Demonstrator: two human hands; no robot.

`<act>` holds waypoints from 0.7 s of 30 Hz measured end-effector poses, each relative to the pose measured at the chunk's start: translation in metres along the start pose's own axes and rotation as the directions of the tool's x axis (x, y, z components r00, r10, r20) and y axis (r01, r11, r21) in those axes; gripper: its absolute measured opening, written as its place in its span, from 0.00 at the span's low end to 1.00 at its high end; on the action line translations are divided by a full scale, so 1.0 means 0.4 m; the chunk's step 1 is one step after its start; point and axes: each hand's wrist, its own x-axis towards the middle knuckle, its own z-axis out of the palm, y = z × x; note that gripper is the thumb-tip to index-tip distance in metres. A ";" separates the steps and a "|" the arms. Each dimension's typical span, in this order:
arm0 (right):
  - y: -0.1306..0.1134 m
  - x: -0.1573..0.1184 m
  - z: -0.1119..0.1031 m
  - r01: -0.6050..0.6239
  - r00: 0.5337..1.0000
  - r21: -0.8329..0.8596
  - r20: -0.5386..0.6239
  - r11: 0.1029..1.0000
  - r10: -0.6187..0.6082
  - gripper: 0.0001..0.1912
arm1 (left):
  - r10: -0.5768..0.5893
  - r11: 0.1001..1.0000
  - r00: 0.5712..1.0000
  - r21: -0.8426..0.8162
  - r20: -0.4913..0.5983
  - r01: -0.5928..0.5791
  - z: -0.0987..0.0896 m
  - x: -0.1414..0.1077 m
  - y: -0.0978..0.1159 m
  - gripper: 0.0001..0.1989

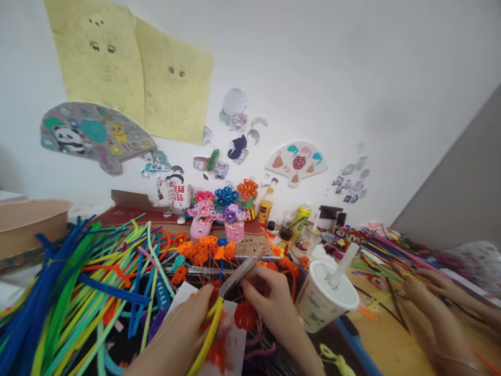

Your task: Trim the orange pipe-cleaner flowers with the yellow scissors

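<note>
My left hand (191, 318) is closed around scissors with yellow handles (211, 334). The grey blades (243, 271) point up and away to the right, close to my right hand. A bit of red fuzzy material (215, 287) shows by the left fingertips. My right hand (270, 292) is bent in a pinch beside the blades; what lies between its fingertips is hidden. Just below it is a red-orange pipe-cleaner flower (246, 316); I cannot tell whether the hand holds it. Beyond the hands stand several orange pipe-cleaner flowers (203, 250) on thin stems. White paper (235, 342) with orange fuzz lies underneath.
Loose pipe cleaners (113, 277) cover the left side, with a blue bundle (43, 308) nearest. A lidded cup with a straw (326, 295) stands right of my right hand. Pink flower pots (201, 228) and bottles (266, 206) line the back. Another person's hands (430, 297) are at right.
</note>
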 end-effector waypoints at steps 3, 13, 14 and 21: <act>-0.002 -0.001 0.003 -0.030 0.999 0.061 0.026 0.998 0.028 0.06 | -0.006 0.999 0.997 -0.053 -0.076 0.002 0.002 0.004 0.004 0.13; -0.010 -0.005 0.003 -0.051 0.997 0.193 0.061 0.980 0.040 0.07 | -0.030 0.997 0.999 -0.069 -0.038 0.028 0.008 0.006 0.015 0.13; -0.007 -0.005 0.003 -0.049 0.997 0.191 0.062 0.980 0.037 0.07 | -0.035 0.998 0.999 -0.059 -0.016 0.034 0.008 0.007 0.017 0.13; 0.006 -0.003 0.007 -0.038 0.998 0.170 0.055 0.985 0.029 0.06 | -0.062 0.998 0.996 -0.020 0.059 0.064 0.005 0.017 0.024 0.13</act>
